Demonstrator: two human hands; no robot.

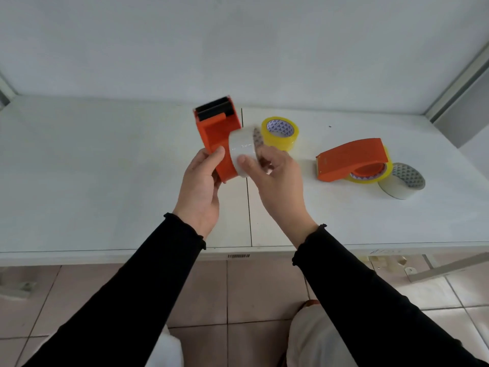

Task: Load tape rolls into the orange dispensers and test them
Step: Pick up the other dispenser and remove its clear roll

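My left hand (201,186) grips an orange tape dispenser (217,128) held up above the table, its black blade end pointing away from me. My right hand (275,181) holds a white tape roll (242,149) on edge, pressed against the dispenser's right side. A yellow tape roll (280,133) lies flat on the table just behind my right hand. At the right a second orange dispenser (352,157) lies on the table with a yellow roll (370,178) in it. Another white roll (402,181) leans against that one.
The white table (105,168) has a seam down its middle and a front edge close to my body. A white wall stands behind it, and a metal frame post (460,80) rises at the right. Pink floor tiles show below.
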